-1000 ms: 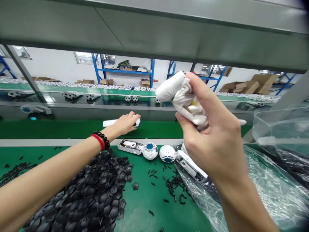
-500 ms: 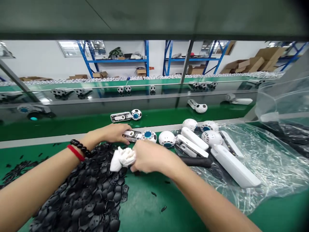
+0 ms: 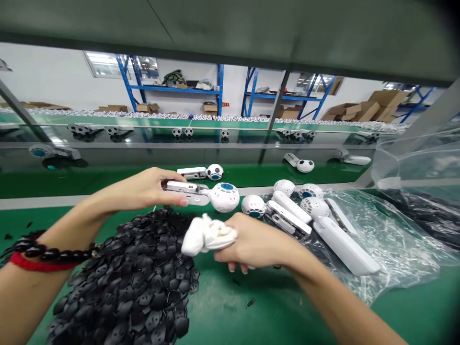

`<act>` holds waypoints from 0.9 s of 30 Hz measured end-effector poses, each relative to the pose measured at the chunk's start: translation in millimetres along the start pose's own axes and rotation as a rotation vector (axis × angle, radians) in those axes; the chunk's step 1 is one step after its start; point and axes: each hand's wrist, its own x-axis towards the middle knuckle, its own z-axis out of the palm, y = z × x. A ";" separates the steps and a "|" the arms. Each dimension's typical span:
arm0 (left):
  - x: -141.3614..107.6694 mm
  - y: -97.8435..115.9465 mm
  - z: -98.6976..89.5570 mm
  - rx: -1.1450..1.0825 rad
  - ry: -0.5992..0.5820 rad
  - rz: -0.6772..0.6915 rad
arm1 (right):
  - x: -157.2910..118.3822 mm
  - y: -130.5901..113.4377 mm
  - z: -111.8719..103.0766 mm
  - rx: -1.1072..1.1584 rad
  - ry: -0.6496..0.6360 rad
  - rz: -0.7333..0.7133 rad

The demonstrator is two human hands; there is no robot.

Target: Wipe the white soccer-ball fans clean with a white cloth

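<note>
Closed round the handle end of a white device (image 3: 224,197), my left hand (image 3: 151,189) holds it raised above the front ledge. The device has a round head with a blue disc on top. My right hand (image 3: 251,242) pinches a bunched white cloth (image 3: 206,235), below the device's head and apart from it. Beneath my left hand lies a large heap of black plastic pieces (image 3: 132,282). Right of the held device are several white round-headed devices (image 3: 253,206) and white handles (image 3: 345,244), some on clear plastic.
A belt (image 3: 244,175) crosses behind the ledge, carrying a ball-patterned device (image 3: 214,172) and others. A clear plastic bag (image 3: 402,239) spreads at the right. An overhead panel (image 3: 230,38) spans the top; blue racks (image 3: 176,88) stand far behind.
My left hand has lifted the device and tilted its head. My right hand with the cloth has moved right, away from the device. The camera view has tilted.
</note>
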 end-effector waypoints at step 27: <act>31.9 36.5 52.7 -0.402 0.017 0.375 | -15.3 30.8 22.3 -1.002 0.595 -1.110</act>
